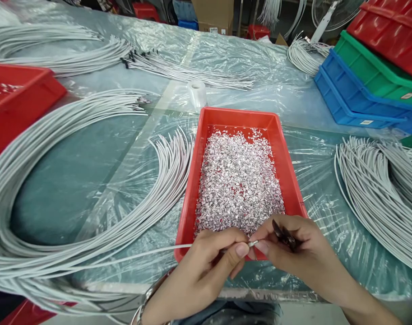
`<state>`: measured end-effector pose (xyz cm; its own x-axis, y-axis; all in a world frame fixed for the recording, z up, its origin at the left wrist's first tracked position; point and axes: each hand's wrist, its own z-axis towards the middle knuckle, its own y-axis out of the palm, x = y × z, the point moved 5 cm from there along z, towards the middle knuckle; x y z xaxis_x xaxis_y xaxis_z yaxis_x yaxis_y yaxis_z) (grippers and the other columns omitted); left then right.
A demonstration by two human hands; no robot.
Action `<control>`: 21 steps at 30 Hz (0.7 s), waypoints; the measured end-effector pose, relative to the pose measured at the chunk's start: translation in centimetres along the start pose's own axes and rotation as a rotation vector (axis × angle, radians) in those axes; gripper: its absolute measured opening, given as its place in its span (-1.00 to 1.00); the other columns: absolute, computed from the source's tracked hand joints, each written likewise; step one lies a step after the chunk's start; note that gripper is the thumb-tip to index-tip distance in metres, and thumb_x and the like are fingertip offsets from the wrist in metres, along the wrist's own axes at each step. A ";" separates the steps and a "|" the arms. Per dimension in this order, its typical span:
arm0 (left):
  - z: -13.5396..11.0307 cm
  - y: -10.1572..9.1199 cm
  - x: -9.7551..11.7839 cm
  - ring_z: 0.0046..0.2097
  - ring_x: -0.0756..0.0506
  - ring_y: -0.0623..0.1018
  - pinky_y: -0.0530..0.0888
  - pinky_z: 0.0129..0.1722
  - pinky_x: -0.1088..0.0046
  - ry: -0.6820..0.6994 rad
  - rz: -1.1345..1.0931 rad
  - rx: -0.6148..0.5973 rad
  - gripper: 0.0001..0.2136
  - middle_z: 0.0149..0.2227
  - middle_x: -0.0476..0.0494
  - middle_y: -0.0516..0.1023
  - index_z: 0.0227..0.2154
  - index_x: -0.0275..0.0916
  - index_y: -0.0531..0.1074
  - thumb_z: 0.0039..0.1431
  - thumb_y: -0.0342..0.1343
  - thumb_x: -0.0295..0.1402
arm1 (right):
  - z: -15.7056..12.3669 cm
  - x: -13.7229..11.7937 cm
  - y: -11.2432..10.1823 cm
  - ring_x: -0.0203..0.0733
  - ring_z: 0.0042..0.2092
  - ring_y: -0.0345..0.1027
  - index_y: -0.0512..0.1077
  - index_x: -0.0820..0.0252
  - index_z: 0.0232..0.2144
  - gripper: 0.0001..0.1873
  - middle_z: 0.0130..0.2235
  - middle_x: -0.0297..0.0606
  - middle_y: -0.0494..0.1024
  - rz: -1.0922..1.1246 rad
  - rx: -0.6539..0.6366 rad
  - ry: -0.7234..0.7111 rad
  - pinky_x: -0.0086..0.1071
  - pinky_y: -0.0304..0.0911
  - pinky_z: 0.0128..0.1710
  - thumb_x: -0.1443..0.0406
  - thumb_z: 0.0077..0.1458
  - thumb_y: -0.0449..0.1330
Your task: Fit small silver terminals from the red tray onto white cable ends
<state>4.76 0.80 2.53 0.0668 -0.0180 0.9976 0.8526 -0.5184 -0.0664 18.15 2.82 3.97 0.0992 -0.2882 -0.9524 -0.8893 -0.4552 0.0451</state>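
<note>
My left hand [209, 264] pinches a white cable [158, 249] close to its end, between thumb and forefinger. The bared, silvery cable tip [253, 243] sticks out past the left thumb. Against that tip my right hand [307, 253] holds its thumb and forefinger closed. A dark pointed tool [284, 235], its exact kind unclear, is tucked in the right hand's fingers. Both hands are over the near edge of a red tray [295, 180] heaped with small silvery scraps [239, 180]. The cable runs left towards a big bundle of white cables [124, 234].
Another red tray [50, 85] stands at the left edge. Cable bundles lie at the back [199, 76] and right [378, 189]. A clear roll [197, 94] stands behind the middle tray. Stacked green [378, 67] and blue crates [348, 104] fill the back right. Clear film covers the table.
</note>
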 end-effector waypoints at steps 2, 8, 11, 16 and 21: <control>0.0 0.0 0.1 -0.55 0.08 0.19 0.16 -0.55 0.56 0.003 0.028 0.036 -0.82 -0.59 0.11 0.16 -0.38 -0.22 0.26 0.33 -0.15 -0.32 | 0.0 -0.1 -0.1 -0.41 -0.57 0.02 0.43 0.17 -0.45 -0.93 -0.58 -0.45 0.26 -0.055 0.044 -0.031 -0.53 -0.05 -0.62 0.39 0.03 0.17; -0.5 0.1 -0.3 -0.45 0.05 0.31 0.24 -0.51 0.59 -0.029 -0.020 0.055 -0.96 -0.46 0.06 0.30 -0.28 -0.15 0.16 0.29 -0.07 -0.35 | -0.4 -0.8 0.1 -0.40 -0.58 -0.02 0.41 0.17 -0.49 -0.90 -0.59 -0.46 0.23 -0.134 0.074 -0.100 -0.51 -0.08 -0.62 0.41 0.02 0.14; -0.7 0.0 -0.5 -0.35 0.04 0.38 0.31 -0.40 0.60 -0.005 -0.015 0.083 -0.96 -0.39 0.03 0.36 -0.27 -0.15 0.21 0.27 -0.02 -0.39 | -0.4 -1.2 0.3 -0.40 -0.59 -0.03 0.42 0.17 -0.49 -0.88 -0.61 -0.46 0.23 -0.185 0.064 -0.144 -0.51 -0.08 -0.63 0.43 0.01 0.12; -0.7 0.1 -0.9 -0.37 0.07 0.41 0.33 -0.39 0.61 0.028 -0.095 0.109 -0.95 -0.40 0.04 0.42 -0.28 -0.15 0.27 0.27 -0.03 -0.45 | -0.3 -1.2 0.4 -0.40 -0.59 0.02 0.42 0.17 -0.47 -0.88 -0.60 -0.45 0.30 -0.184 0.065 -0.164 -0.51 -0.07 -0.64 0.43 0.04 0.12; -0.5 0.1 -0.9 -0.46 0.06 0.40 0.28 -0.52 0.57 -0.023 -0.144 0.095 -0.93 -0.48 0.03 0.46 -0.32 -0.18 0.29 0.29 -0.06 -0.42 | -0.1 -0.8 0.6 -0.40 -0.58 -0.05 0.37 0.16 -0.49 -0.86 -0.60 -0.46 0.31 -0.073 0.013 -0.094 -0.51 -0.10 -0.63 0.41 0.09 0.11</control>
<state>4.52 0.33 1.69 -0.0482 0.0708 0.9963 0.8994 -0.4308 0.0741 17.64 2.66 4.75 0.1226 -0.1740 -0.9771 -0.8868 -0.4612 -0.0291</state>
